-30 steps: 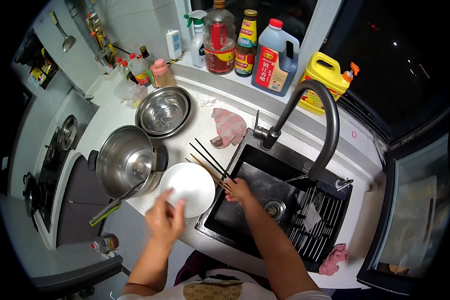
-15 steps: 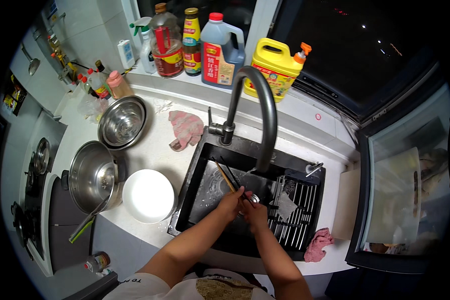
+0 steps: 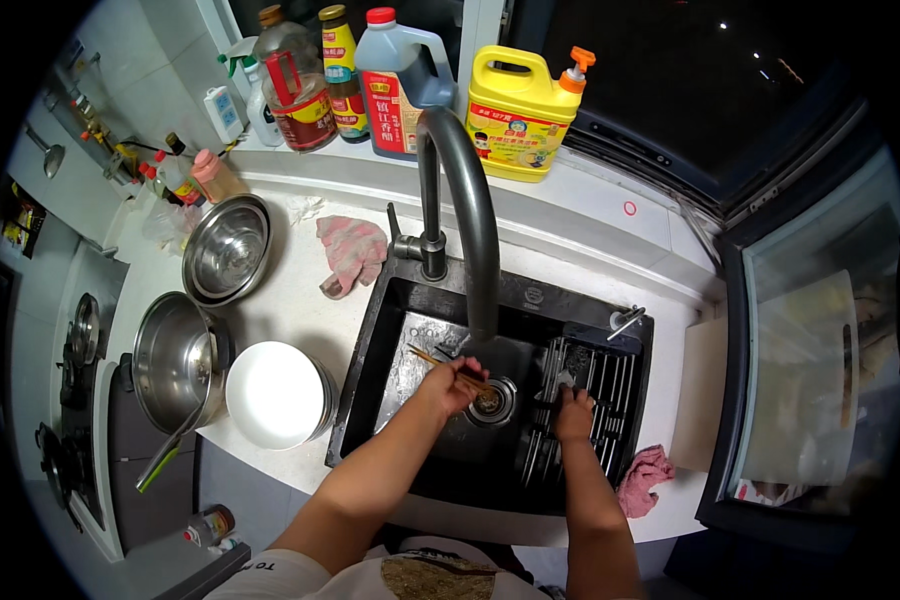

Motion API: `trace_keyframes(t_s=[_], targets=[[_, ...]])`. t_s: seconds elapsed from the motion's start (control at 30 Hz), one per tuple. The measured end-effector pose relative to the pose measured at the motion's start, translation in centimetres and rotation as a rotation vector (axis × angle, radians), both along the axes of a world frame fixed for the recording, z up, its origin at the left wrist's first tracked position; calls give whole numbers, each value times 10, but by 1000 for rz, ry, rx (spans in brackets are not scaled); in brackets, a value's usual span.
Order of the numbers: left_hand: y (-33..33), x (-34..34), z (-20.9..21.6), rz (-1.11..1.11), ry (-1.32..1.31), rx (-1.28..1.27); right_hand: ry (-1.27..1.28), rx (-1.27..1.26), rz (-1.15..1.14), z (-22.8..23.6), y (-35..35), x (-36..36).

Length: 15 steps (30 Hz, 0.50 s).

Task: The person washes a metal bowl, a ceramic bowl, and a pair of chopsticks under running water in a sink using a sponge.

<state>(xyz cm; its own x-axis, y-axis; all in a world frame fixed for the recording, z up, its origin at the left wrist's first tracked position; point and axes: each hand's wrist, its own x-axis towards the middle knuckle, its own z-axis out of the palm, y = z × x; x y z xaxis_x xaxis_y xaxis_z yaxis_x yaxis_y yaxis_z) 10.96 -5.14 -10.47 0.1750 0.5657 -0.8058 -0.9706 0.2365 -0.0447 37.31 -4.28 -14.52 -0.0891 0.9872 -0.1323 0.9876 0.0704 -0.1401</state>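
Note:
Over the black sink [image 3: 354, 385], my left hand [image 3: 451, 389] is closed around chopsticks [image 3: 426, 355]; a light wooden one shows clearly, with a dark one beside it. Their tips point up and left, and the hand hovers just left of the metal drain [image 3: 503, 408]. My right hand [image 3: 573, 415] has come down on the wire rack [image 3: 610, 395] in the sink's right part. Its fingers are closed on a small grey cloth [image 3: 567, 379], most of which the hand covers.
A tall dark faucet [image 3: 470, 200] arches over the sink. Left of it stand stacked white bowls [image 3: 273, 395], a steel pot [image 3: 170, 350], steel basins [image 3: 226, 250] and a pink cloth [image 3: 353, 255]. A yellow jug [image 3: 520, 115] and several bottles line the sill. An open window [image 3: 810, 360] juts in at right.
My hands have come apart: the left keeps the chopsticks, while the right has moved right onto the rack and taken hold of the grey cloth. The view has shifted slightly.

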Motion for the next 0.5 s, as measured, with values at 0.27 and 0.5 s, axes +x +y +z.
trace_keyframes(t_s=[0.27,0.5], targets=[[49,-21,-11,324,-154,-156,1063,-174,-507,-20,0,43],[-7,-8,32,-201,105,-18,1538,-640,-666,79,-18,-77]])
